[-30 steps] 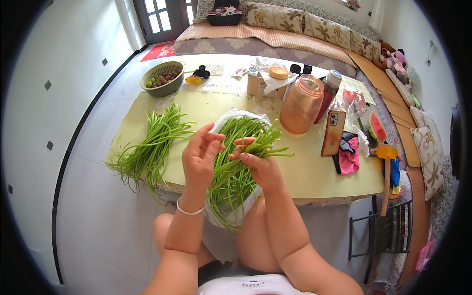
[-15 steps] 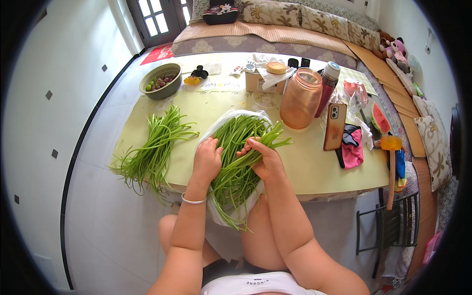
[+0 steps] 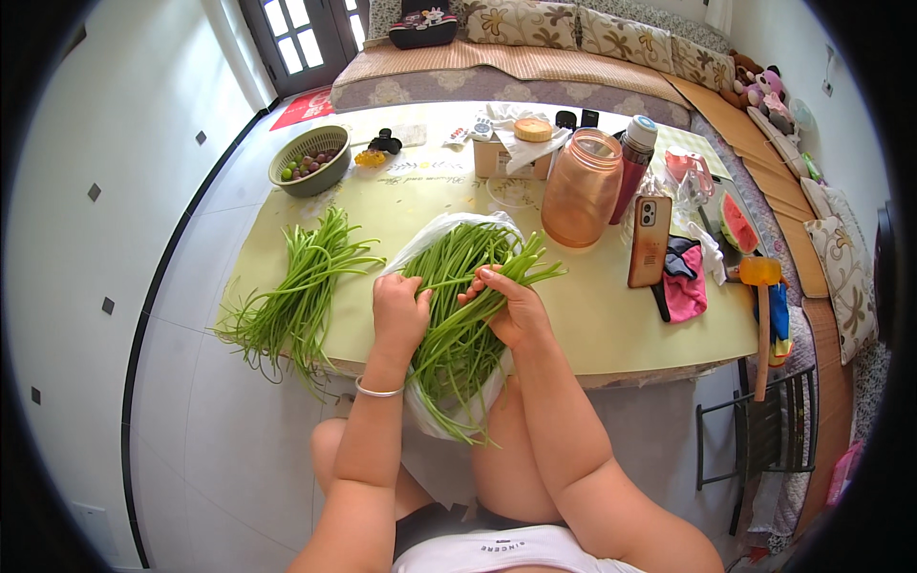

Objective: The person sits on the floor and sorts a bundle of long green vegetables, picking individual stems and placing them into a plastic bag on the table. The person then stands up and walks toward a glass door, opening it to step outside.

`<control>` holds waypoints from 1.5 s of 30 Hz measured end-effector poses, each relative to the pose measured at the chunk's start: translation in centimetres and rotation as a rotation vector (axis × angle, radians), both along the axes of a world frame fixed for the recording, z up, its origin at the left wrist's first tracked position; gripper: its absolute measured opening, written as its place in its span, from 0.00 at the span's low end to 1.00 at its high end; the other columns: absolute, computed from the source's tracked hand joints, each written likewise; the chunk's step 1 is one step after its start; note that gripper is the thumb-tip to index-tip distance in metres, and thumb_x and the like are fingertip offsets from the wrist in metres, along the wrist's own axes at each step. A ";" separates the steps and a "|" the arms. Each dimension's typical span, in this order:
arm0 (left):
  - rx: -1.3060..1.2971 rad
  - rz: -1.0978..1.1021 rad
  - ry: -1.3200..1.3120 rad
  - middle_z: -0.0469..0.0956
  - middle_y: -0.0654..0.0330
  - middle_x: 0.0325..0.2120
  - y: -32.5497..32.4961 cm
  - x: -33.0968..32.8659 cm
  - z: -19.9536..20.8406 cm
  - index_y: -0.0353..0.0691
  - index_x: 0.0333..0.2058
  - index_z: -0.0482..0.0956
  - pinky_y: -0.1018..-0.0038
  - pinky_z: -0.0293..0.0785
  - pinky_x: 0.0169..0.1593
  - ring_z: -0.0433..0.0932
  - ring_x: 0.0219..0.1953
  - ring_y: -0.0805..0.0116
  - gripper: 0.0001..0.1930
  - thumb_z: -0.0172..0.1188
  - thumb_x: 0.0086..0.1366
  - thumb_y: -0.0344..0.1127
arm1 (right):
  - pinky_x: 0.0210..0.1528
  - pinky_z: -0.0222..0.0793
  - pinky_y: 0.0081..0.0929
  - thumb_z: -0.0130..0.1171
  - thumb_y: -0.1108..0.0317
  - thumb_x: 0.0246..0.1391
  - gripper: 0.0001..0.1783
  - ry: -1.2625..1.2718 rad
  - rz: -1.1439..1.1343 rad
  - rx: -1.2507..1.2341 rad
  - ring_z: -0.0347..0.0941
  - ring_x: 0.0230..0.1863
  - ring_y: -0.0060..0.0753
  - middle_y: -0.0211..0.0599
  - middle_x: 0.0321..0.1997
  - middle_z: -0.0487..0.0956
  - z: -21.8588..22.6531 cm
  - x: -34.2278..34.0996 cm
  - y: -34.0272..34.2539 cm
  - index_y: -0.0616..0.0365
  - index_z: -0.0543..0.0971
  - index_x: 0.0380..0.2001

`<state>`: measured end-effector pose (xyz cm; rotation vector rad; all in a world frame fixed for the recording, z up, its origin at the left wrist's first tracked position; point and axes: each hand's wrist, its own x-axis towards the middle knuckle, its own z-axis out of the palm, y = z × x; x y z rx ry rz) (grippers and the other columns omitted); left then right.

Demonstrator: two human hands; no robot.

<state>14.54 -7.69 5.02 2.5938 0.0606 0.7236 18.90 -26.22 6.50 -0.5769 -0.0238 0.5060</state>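
A white plastic bag lies opened out at the table's near edge, full of long green vegetable stems. Over the bag, my right hand is closed around a bunch of the stems, whose ends stick out past its fingers to the right. My left hand, with a bangle on its wrist, is closed at the bag's left side. A single stem runs from its fingertips toward my right hand. Left of the bag, a loose pile of similar stems rests on the table, some hanging over the edge.
A grey-green basket of grapes stands at the back left of the table. Rightward are a large orange-tinted jar, a flask, an upright phone, a pink-and-black cloth, a watermelon piece and a mallet.
My left hand has turned slightly and its fingers have closed, with a stem now stretched between it and my right hand. My right hand keeps its bunch almost in place.
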 end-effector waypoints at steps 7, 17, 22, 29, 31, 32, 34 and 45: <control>-0.017 0.018 -0.053 0.76 0.52 0.29 -0.2 0.0 -0.3 0.35 0.33 0.80 0.60 0.68 0.46 0.72 0.38 0.52 0.10 0.66 0.52 0.31 | 0.43 0.76 0.42 0.59 0.73 0.56 0.05 0.002 0.007 -0.015 0.75 0.32 0.33 0.35 0.28 0.76 0.0 0.1 -0.1 0.60 0.75 0.35; -0.242 -0.035 -0.012 0.78 0.52 0.29 0.0 -0.1 0.3 0.35 0.34 0.79 0.62 0.69 0.45 0.73 0.37 0.52 0.08 0.62 0.56 0.30 | 0.38 0.76 0.39 0.60 0.73 0.55 0.07 0.029 0.003 -0.006 0.76 0.32 0.35 0.39 0.30 0.77 0.1 0.0 0.0 0.61 0.74 0.36; -0.819 -0.191 0.095 0.78 0.62 0.27 -0.9 -0.9 2.7 0.32 0.38 0.75 0.79 0.70 0.40 0.74 0.31 0.77 0.05 0.51 0.67 0.25 | 0.41 0.76 0.36 0.59 0.73 0.55 0.11 0.036 0.019 -0.044 0.77 0.36 0.36 0.44 0.37 0.80 0.2 0.0 -0.6 0.65 0.75 0.41; -0.771 -0.266 0.235 0.78 0.63 0.24 -2.1 -2.2 4.7 0.32 0.37 0.77 0.80 0.70 0.35 0.74 0.28 0.78 0.05 0.53 0.65 0.25 | 0.42 0.76 0.34 0.60 0.72 0.55 0.16 0.008 -0.010 -0.008 0.77 0.37 0.36 0.46 0.43 0.80 1.2 -0.5 -0.3 0.66 0.74 0.46; -0.738 -0.267 0.248 0.77 0.63 0.24 -2.2 -2.2 4.4 0.32 0.37 0.78 0.79 0.70 0.34 0.73 0.27 0.77 0.05 0.54 0.64 0.25 | 0.42 0.76 0.33 0.60 0.72 0.56 0.16 0.007 -0.012 0.027 0.77 0.36 0.36 0.46 0.44 0.80 1.4 -0.5 -0.1 0.65 0.74 0.47; -0.737 -0.272 0.246 0.77 0.64 0.23 -2.3 -2.1 4.3 0.32 0.36 0.78 0.79 0.70 0.34 0.73 0.26 0.78 0.05 0.54 0.64 0.25 | 0.41 0.76 0.33 0.59 0.72 0.56 0.16 -0.010 -0.016 0.029 0.77 0.36 0.35 0.46 0.44 0.80 1.2 -0.4 -0.2 0.65 0.74 0.47; -0.734 -0.281 0.241 0.77 0.64 0.23 -2.6 -2.0 4.2 0.32 0.36 0.79 0.78 0.69 0.32 0.73 0.26 0.78 0.06 0.55 0.63 0.25 | 0.41 0.76 0.33 0.59 0.71 0.57 0.16 -0.043 -0.025 0.032 0.77 0.36 0.34 0.45 0.44 0.79 0.6 -0.2 -0.4 0.65 0.74 0.47; -0.547 -0.294 0.165 0.76 0.64 0.23 -2.8 -2.2 4.4 0.29 0.34 0.81 0.79 0.66 0.31 0.71 0.26 0.77 0.07 0.60 0.60 0.27 | 0.43 0.77 0.35 0.57 0.73 0.58 0.11 -0.035 -0.076 0.003 0.78 0.38 0.38 0.50 0.45 0.79 0.8 -0.3 -0.1 0.65 0.75 0.44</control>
